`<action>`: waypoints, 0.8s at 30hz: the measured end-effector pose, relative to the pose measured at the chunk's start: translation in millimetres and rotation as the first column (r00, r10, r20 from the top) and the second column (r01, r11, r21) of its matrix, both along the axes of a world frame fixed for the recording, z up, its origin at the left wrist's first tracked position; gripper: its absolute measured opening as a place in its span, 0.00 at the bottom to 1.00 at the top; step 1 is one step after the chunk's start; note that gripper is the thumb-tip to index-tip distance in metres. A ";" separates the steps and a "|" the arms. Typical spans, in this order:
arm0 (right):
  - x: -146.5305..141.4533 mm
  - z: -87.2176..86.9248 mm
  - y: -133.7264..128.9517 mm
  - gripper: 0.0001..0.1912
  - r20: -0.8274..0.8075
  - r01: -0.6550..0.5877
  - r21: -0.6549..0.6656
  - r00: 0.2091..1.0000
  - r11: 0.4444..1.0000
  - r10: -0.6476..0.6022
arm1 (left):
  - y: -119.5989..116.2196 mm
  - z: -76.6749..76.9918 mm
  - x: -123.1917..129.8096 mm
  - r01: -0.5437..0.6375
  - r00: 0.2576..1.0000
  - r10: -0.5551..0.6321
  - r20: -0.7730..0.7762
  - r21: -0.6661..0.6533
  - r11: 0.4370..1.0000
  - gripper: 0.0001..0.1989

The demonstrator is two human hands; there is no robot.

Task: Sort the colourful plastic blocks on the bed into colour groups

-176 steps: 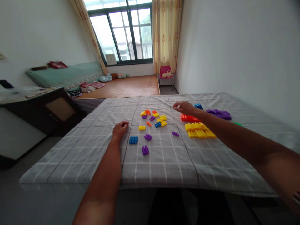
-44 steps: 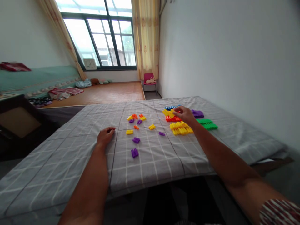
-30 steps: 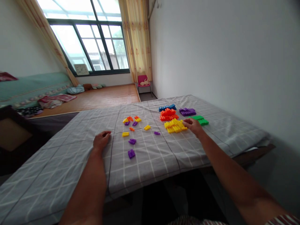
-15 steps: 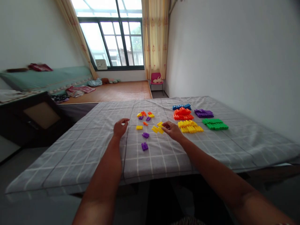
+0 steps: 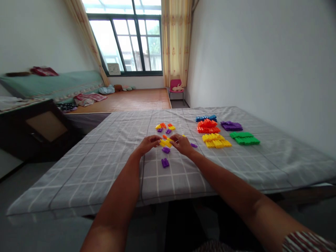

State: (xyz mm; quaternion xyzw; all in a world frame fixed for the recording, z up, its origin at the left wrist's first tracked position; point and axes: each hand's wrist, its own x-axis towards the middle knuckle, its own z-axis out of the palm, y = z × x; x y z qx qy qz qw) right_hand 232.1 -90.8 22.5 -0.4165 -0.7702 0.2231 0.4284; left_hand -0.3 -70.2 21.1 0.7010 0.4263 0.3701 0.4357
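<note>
Yellow blocks (image 5: 165, 143) are between my two hands near the middle of the table. My left hand (image 5: 149, 142) pinches their left side, and my right hand (image 5: 181, 142) grips their right side. Just beyond them lies a small orange block (image 5: 164, 136). Nearer to me are a purple pair (image 5: 165, 150) and another purple pair (image 5: 165, 162). Farther back sit small clusters of yellow, orange and purple pieces (image 5: 163, 125). Partly hidden behind my right hand are a purple piece (image 5: 194, 145) and a bit of yellow.
On the right side of the checked tablecloth (image 5: 105, 168) are stacked rows of blue (image 5: 206, 118), orange (image 5: 207, 126), yellow (image 5: 216, 140), purple (image 5: 231, 126) and green blocks (image 5: 244, 138). Beyond the table stand a bed (image 5: 147, 98) and a pink chair (image 5: 176, 85).
My right hand has moved left with yellow blocks, and my left hand has moved right and closed on yellow. A purple piece now shows by my right wrist. The view has shifted slightly.
</note>
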 end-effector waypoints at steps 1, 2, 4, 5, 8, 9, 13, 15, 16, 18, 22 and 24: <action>4.0 1.3 -3.1 0.06 0.019 -0.007 0.008 1.000 1.000 0.007 | 0.4 -0.3 1.5 0.019 1.000 -0.019 0.009 -0.004 1.000 0.21; 8.2 2.5 -6.6 0.06 0.039 -0.012 0.017 0.999 1.000 0.011 | 0.3 -0.3 3.6 0.043 0.999 -0.043 0.018 -0.011 0.999 0.21; 16.3 3.7 -14.0 0.06 0.076 -0.013 0.046 0.997 0.999 0.010 | -1.5 0.4 9.0 0.096 0.995 -0.095 0.032 -0.031 0.995 0.20; 19.8 3.5 -17.5 0.07 0.097 -0.015 0.071 0.995 0.997 0.008 | -3.0 1.0 11.9 0.118 0.992 -0.117 0.038 -0.043 0.992 0.20; 26.7 1.7 -25.6 0.07 0.141 -0.024 0.162 0.990 0.986 0.001 | -7.1 2.8 19.5 0.152 0.987 -0.147 0.071 -0.079 0.985 0.19; 27.9 1.2 -27.2 0.07 0.141 -0.024 0.167 0.990 0.986 0.001 | -7.9 3.1 21.2 0.153 0.986 -0.146 0.082 -0.088 0.984 0.19; 28.0 2.1 -29.1 0.07 0.101 0.001 0.085 0.995 0.996 -0.009 | -8.6 3.6 23.3 0.137 0.986 -0.126 0.104 -0.104 0.985 0.20; 25.6 3.6 -27.6 0.07 0.089 0.009 0.104 0.996 0.995 -0.019 | -8.9 4.4 21.9 0.122 0.987 -0.111 0.119 -0.093 0.988 0.19; 23.7 4.4 -26.3 0.07 0.073 0.015 0.115 0.997 0.993 -0.024 | -9.2 4.9 20.9 0.116 0.986 -0.104 0.128 -0.086 0.990 0.19; 19.3 5.7 -23.1 0.07 0.020 0.039 0.103 0.999 0.994 -0.041 | -10.2 5.7 19.2 0.112 0.984 -0.100 0.145 -0.081 0.990 0.20; 10.4 5.6 -17.3 0.07 -0.048 0.079 0.038 0.996 0.996 -0.077 | -10.8 3.7 20.0 0.115 0.981 -0.097 0.168 -0.098 0.989 0.20; 8.1 3.5 -16.0 0.08 -0.069 0.057 -0.005 0.996 0.998 -0.058 | -9.9 2.2 20.9 0.105 0.979 -0.088 0.186 -0.089 0.990 0.19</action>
